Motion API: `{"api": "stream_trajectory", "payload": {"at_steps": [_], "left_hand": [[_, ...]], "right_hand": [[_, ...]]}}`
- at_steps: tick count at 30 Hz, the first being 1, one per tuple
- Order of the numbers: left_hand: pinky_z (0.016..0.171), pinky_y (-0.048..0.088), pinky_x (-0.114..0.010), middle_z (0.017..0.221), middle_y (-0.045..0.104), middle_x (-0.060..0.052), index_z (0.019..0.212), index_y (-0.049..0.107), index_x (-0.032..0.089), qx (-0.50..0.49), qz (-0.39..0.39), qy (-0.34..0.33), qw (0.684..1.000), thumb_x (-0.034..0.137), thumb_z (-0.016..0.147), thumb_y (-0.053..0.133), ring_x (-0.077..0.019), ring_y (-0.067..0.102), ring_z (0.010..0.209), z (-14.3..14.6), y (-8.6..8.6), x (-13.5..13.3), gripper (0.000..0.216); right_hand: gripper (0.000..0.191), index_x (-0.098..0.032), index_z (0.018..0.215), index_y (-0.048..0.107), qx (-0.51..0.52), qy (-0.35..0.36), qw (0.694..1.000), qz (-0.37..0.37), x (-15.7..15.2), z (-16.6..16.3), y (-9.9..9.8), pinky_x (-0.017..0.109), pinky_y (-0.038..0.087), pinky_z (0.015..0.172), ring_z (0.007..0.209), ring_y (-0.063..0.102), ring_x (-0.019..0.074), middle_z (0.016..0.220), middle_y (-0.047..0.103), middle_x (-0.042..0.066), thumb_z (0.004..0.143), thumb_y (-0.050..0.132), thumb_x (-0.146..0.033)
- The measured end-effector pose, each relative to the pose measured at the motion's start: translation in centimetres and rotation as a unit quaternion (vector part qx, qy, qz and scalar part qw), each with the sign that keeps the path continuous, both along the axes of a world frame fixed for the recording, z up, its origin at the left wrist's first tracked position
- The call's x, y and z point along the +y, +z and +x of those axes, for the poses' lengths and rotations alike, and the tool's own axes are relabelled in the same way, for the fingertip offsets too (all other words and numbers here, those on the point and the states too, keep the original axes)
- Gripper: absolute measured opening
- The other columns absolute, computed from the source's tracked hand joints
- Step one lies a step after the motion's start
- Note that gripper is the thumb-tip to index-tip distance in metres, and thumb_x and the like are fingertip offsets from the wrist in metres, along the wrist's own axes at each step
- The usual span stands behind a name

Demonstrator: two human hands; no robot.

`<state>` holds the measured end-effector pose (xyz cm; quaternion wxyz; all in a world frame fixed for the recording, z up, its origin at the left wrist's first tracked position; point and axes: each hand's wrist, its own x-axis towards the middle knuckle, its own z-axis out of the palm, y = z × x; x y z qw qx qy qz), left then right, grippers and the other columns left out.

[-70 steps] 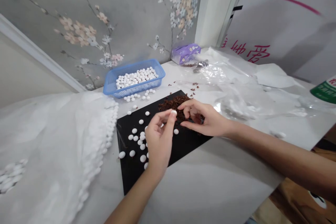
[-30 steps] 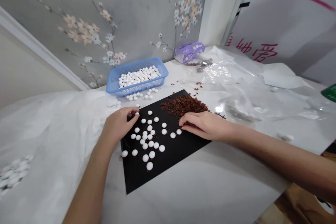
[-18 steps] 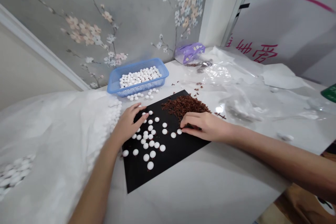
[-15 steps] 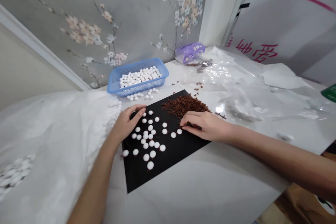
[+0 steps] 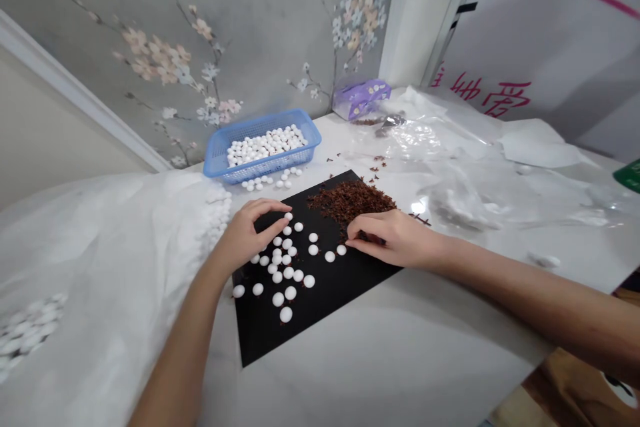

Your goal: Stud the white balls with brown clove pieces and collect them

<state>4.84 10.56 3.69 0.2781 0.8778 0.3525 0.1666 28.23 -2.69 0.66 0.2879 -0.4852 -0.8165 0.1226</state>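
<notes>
My left hand (image 5: 254, 230) reaches over the left edge of a black mat (image 5: 330, 292). Its thumb and index finger are apart, their tips beside a small white ball (image 5: 289, 216); whether they touch it I cannot tell. Several more white balls lie scattered on the mat, some with tiny reddish-brown bits at their base. My right hand (image 5: 375, 237) rests at the near edge of a heap of small reddish-brown star-shaped pieces (image 5: 345, 200). Its fingers are pinched together; what they hold, if anything, is hidden. Just left of those fingertips sits another white ball (image 5: 341, 249).
Behind the mat, a blue plastic basket (image 5: 213, 159) holds many white balls, with loose ones before it. White sheeting (image 5: 115, 233) and more balls cover the left side. Clear plastic bags (image 5: 450, 167) and a purple packet (image 5: 369, 99) lie at the back right, against the wall.
My left hand has shifted right across the mat, its fingertips now at a ball farther in and its hand covering some balls. My right hand stays pinched at the heap, nearly still.
</notes>
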Motion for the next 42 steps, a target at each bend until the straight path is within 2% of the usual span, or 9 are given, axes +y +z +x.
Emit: {"api": "stream_trajectory", "payload": {"at_steps": [7, 16, 22, 26, 27, 29, 31, 35, 42], "left_hand": [[0.095, 0.038, -0.037, 0.108, 0.063, -0.003, 0.096, 0.064, 0.023, 0.056, 0.073, 0.026, 0.995, 0.039, 0.084, 0.047, -0.0223, 0.053, 0.106, -0.4, 0.1, 0.8, 0.026], [0.083, 0.043, -0.041, 0.1, 0.064, -0.011, 0.099, 0.067, 0.017, 0.123, 0.189, 0.035, 0.974, 0.024, 0.083, 0.043, -0.0298, 0.055, 0.099, 4.9, -0.8, 3.4, 0.03], [0.083, 0.043, -0.038, 0.099, 0.062, -0.012, 0.091, 0.067, 0.015, 0.066, 0.141, 0.066, 0.986, 0.015, 0.08, 0.044, -0.0274, 0.056, 0.097, 5.9, -1.8, 4.7, 0.025], [0.085, 0.044, -0.031, 0.105, 0.063, -0.008, 0.106, 0.06, 0.016, -0.033, 0.077, 0.089, 0.993, 0.026, 0.086, 0.044, -0.0192, 0.058, 0.095, 6.5, -0.9, -0.4, 0.028], [0.084, 0.045, -0.029, 0.103, 0.064, -0.006, 0.103, 0.061, 0.017, -0.139, -0.035, 0.096, 0.985, 0.029, 0.085, 0.048, -0.0173, 0.059, 0.093, 6.6, -0.6, -2.6, 0.025], [0.078, 0.048, -0.026, 0.09, 0.067, -0.003, 0.094, 0.063, 0.018, -0.255, -0.276, 0.107, 0.92, 0.033, 0.081, 0.056, -0.0156, 0.061, 0.086, 6.5, -0.2, -7.1, 0.021], [0.077, 0.048, -0.024, 0.085, 0.066, -0.001, 0.09, 0.064, 0.019, -0.313, -0.454, 0.14, 0.822, 0.033, 0.078, 0.061, -0.0133, 0.061, 0.082, 6.0, -0.3, -11.0, 0.018], [0.081, 0.046, -0.019, 0.084, 0.067, 0.001, 0.088, 0.066, 0.021, -0.381, -0.62, 0.216, 0.651, 0.029, 0.073, 0.069, -0.0083, 0.061, 0.081, 4.5, -1.7, -14.7, 0.017], [0.074, 0.046, -0.014, 0.081, 0.066, 0.002, 0.082, 0.07, 0.02, -0.396, -0.67, 0.166, 0.605, 0.027, 0.074, 0.069, -0.0053, 0.059, 0.076, 3.5, -2.4, -14.8, 0.01]], "right_hand": [[0.007, -0.018, 0.076, 0.059, 0.125, -0.033, 0.991, 0.02, -0.2, -0.7, -0.4, 0.018, 0.045, 0.053, 0.056, 0.059, 0.0088, 0.067, 0.064, 0.0, 0.082, 0.056, -0.018], [0.008, -0.019, 0.084, 0.061, 0.217, -0.084, 0.973, 0.011, -0.6, -1.9, -0.3, 0.022, 0.055, 0.062, 0.068, 0.067, 0.013, 0.08, 0.071, 0.003, 0.083, 0.053, -0.017], [0.009, -0.02, 0.089, 0.059, 0.231, -0.128, 0.964, 0.042, -0.5, -1.3, -0.3, 0.025, 0.056, 0.065, 0.075, 0.065, 0.0145, 0.086, 0.066, 0.005, 0.085, 0.052, -0.015], [0.011, -0.02, 0.086, 0.06, 0.221, -0.169, 0.955, 0.105, -0.8, -1.2, 0.3, 0.023, 0.053, 0.054, 0.067, 0.058, 0.0116, 0.086, 0.057, 0.004, 0.082, 0.055, -0.011], [0.012, -0.02, 0.087, 0.06, 0.225, -0.177, 0.951, 0.118, -1.0, -1.2, 0.5, 0.022, 0.052, 0.052, 0.064, 0.057, 0.0107, 0.085, 0.056, 0.004, 0.082, 0.055, -0.01], [0.015, -0.021, 0.089, 0.059, 0.235, -0.179, 0.946, 0.133, -1.4, -1.5, 0.7, 0.022, 0.051, 0.048, 0.061, 0.055, 0.01, 0.085, 0.055, 0.003, 0.081, 0.055, -0.009], [0.016, -0.021, 0.09, 0.058, 0.234, -0.166, 0.948, 0.136, -2.0, -1.8, 0.9, 0.023, 0.049, 0.046, 0.059, 0.054, 0.0098, 0.085, 0.055, 0.004, 0.081, 0.055, -0.008], [0.018, -0.021, 0.089, 0.057, 0.209, -0.11, 0.965, 0.115, -3.0, -2.7, 0.9, 0.024, 0.046, 0.046, 0.062, 0.055, 0.0119, 0.081, 0.056, 0.004, 0.081, 0.053, -0.006], [0.018, -0.022, 0.086, 0.059, 0.202, -0.079, 0.974, 0.072, -3.8, -3.8, 0.6, 0.024, 0.045, 0.05, 0.063, 0.055, 0.012, 0.077, 0.056, 0.002, 0.08, 0.055, -0.006]]}}
